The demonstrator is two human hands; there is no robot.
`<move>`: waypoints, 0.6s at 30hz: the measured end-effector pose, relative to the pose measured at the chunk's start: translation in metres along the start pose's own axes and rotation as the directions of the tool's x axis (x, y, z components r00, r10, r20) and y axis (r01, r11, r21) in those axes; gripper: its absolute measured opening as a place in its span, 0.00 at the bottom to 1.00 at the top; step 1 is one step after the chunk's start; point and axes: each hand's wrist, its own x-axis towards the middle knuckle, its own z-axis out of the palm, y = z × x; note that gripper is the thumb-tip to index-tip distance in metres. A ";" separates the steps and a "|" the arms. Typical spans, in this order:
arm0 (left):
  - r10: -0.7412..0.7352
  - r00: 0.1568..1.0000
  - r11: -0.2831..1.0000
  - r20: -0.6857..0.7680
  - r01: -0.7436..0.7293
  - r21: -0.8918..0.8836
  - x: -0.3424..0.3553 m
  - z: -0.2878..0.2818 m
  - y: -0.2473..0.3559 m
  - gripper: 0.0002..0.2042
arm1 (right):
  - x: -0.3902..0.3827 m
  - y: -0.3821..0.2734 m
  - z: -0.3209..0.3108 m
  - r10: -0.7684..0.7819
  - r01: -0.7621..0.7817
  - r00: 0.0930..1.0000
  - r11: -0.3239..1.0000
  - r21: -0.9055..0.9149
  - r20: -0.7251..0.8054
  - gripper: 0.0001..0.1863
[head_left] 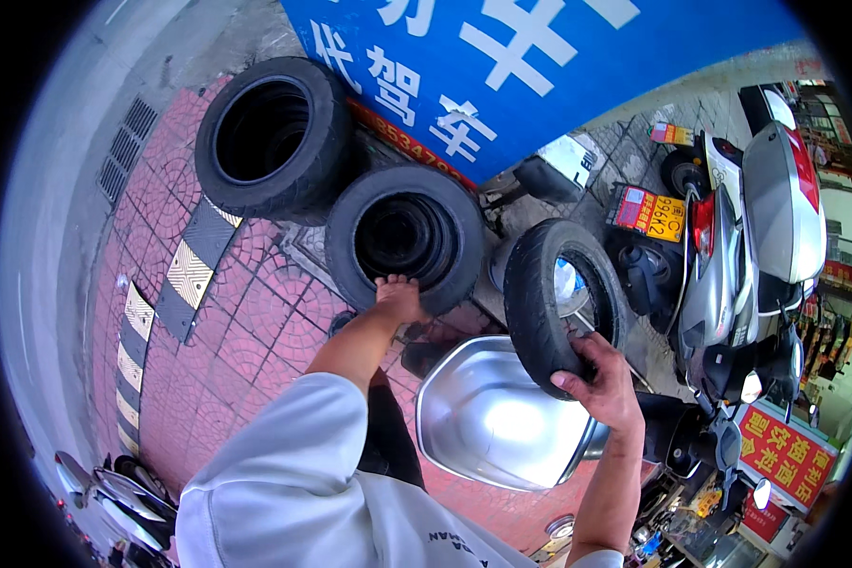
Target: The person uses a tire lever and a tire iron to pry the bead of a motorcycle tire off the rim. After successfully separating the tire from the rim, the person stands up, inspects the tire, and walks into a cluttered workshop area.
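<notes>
My left hand (399,299) reaches forward to a stack of black tyres. Its fingers curl over the inner edge of the top tyre (346,222), on the side nearest me. My right hand (608,381) grips a separate scooter tyre (540,303) by its near lower side, thumb on the tread and fingers in the opening. That tyre is tilted up, above the right edge of a shiny silver box-like lid (492,417). Another stack of tyres (324,123) stands farther off to the left. The lower tyres of both stacks are mostly hidden.
A large blue sign (549,104) rises behind the tyres. Parked scooters (719,256) crowd the right side, one with a grey-and-red top box. Black-and-yellow ramp pieces (191,267) lie on the red paving (246,322) at left, near a drain grate (128,147).
</notes>
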 end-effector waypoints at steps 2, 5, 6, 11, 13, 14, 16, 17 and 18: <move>0.130 0.991 0.964 0.031 -0.134 0.230 -0.002 0.013 -0.025 0.43 | 0.000 0.004 0.003 -0.033 0.033 0.999 0.999 0.006 -0.013 0.31; 0.206 0.977 0.927 -0.058 -0.176 0.331 0.000 0.028 -0.045 0.40 | 0.015 0.006 0.017 -0.125 0.125 0.992 0.992 -0.023 0.006 0.31; 0.232 0.961 0.937 -0.149 -0.179 0.301 -0.002 0.033 -0.048 0.37 | 0.021 -0.001 0.020 -0.134 0.135 0.990 0.990 -0.040 0.037 0.30; 0.231 0.940 0.950 -0.249 -0.163 0.267 -0.006 0.043 -0.051 0.33 | 0.035 -0.013 0.040 -0.164 0.171 0.983 0.981 -0.091 0.083 0.30; 0.229 0.938 0.959 -0.260 -0.172 0.225 -0.003 0.041 -0.056 0.33 | 0.038 -0.022 0.046 -0.156 0.165 0.984 0.981 -0.099 0.090 0.30; 0.221 0.942 0.967 -0.254 -0.177 0.185 -0.009 0.038 -0.058 0.32 | 0.041 -0.028 0.047 -0.167 0.178 0.981 0.977 -0.116 0.099 0.30; 0.202 0.946 0.974 -0.251 -0.167 0.153 -0.011 0.041 -0.060 0.33 | 0.047 -0.045 0.050 -0.193 0.208 0.974 0.968 -0.139 0.116 0.30; 0.191 0.946 0.975 -0.260 -0.153 0.160 -0.007 0.042 -0.061 0.33 | 0.049 -0.051 0.052 -0.203 0.219 0.972 0.966 -0.137 0.120 0.30; 0.179 0.946 0.976 -0.269 -0.138 0.167 -0.003 0.043 -0.063 0.34 | 0.051 -0.056 0.054 -0.214 0.230 0.969 0.964 -0.134 0.124 0.31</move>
